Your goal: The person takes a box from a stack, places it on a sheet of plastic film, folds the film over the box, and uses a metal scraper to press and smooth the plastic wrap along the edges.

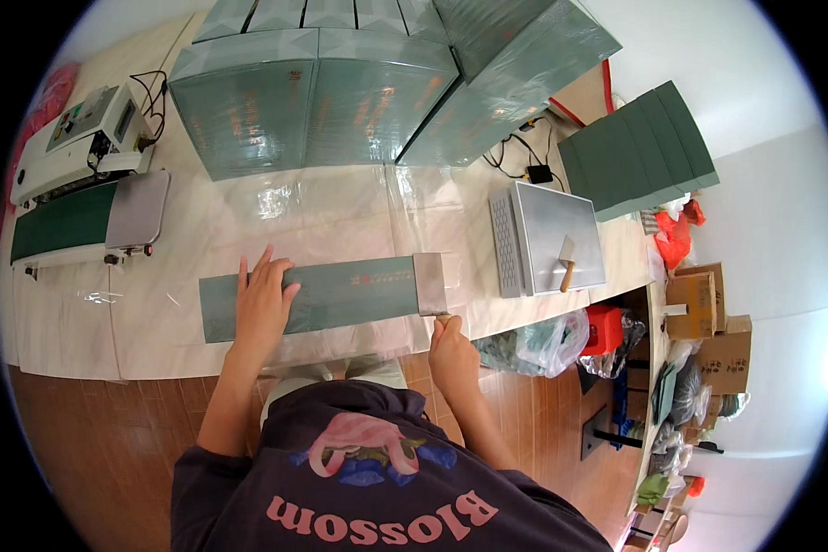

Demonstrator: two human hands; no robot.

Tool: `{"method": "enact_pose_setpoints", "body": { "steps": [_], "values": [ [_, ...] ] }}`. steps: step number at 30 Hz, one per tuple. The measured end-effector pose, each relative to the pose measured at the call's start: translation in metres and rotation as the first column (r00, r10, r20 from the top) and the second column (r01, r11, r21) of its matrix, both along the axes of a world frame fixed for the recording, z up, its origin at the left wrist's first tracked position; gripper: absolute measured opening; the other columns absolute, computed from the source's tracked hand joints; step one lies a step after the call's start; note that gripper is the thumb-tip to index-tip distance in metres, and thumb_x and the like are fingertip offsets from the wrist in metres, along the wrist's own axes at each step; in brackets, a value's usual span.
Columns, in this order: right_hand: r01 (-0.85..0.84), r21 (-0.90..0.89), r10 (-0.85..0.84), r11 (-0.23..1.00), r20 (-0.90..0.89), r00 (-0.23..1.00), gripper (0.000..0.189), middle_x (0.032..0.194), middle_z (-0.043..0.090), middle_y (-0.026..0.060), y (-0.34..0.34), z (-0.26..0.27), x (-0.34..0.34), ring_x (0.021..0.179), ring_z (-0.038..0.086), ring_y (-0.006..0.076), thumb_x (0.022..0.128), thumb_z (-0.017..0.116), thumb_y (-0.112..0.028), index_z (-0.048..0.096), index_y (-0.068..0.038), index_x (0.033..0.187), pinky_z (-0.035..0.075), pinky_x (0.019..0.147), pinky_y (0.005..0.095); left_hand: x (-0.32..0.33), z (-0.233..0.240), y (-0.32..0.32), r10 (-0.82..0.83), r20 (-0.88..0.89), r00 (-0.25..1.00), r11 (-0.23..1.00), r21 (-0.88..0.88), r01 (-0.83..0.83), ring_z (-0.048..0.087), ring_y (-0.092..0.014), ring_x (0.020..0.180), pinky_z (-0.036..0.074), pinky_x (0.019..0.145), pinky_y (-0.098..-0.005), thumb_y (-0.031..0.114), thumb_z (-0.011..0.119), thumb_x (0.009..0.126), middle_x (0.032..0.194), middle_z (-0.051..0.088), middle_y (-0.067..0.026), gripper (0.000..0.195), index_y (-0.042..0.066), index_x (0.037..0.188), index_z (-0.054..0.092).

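A long flat grey-green bag or sleeve (352,293) with small red writing lies on the plastic-covered table. My left hand (265,293) rests on its left part with fingers apart. At its right end a wide flat metal blade, like a scraper (430,283), lies across the edge. My right hand (453,348) is closed around the scraper's handle, near the table's front edge. Farther right, a second, smaller scraper with a wooden handle (567,265) lies on a metal-topped hot plate or box (559,234).
A sealing machine (83,145) with a green belt stands at the left. Wrapped green boxes (248,117) line the back; a stack of green boxes (635,152) is at the right. Black cables (517,155) lie between them. Plastic bags (552,341) and a red container (602,330) sit below the right edge.
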State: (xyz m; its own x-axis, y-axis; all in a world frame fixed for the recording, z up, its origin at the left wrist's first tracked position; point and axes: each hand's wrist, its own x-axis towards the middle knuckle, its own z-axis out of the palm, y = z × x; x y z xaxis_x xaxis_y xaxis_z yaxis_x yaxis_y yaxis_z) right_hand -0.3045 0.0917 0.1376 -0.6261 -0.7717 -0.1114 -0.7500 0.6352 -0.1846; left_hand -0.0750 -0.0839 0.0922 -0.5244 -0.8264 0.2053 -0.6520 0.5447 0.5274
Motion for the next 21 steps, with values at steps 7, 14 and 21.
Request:
{"method": "enact_pose_setpoints", "body": {
  "steps": [7,14,21],
  "values": [
    [0.097,-0.029,-0.095,0.995,0.045,0.994,0.028,0.073,0.063,0.0280,0.019,-0.002,-0.017,0.069,0.061,0.0482,0.101,0.042,-0.030,0.046,-0.003,0.098,0.045,0.060,0.0567,0.000,-0.002,0.000,0.019,-0.034,0.999,1.000,-0.024,-0.020,0.044,-0.028,0.131,0.018,0.115,-0.0507,0.013,0.065,0.086,0.116,0.059,-0.0094,0.030,0.008,0.111,0.050],
    [0.055,-0.280,-0.050,0.958,0.026,0.998,0.025,0.077,0.061,0.0296,0.033,0.016,-0.067,0.072,0.059,0.0506,0.101,0.045,-0.027,0.047,-0.003,0.105,0.043,0.059,0.0564,0.046,0.013,-0.009,0.206,0.046,0.978,0.972,0.106,-0.209,0.047,-0.029,0.127,0.016,0.115,-0.0513,0.019,0.062,0.089,0.116,0.061,-0.0093,0.022,0.010,0.108,0.057],
    [-0.526,-0.342,0.625,0.779,0.345,0.701,0.016,0.086,0.064,0.0182,-0.040,0.043,-0.031,0.075,0.063,0.0365,0.091,0.062,-0.013,0.059,-0.002,0.103,0.049,0.064,0.0374,0.098,0.018,-0.026,0.333,0.037,0.942,0.930,0.150,-0.334,0.053,-0.029,0.119,0.020,0.112,-0.0565,0.023,0.060,0.091,0.107,0.065,-0.0087,0.013,0.011,0.097,0.063]
  ]
}}
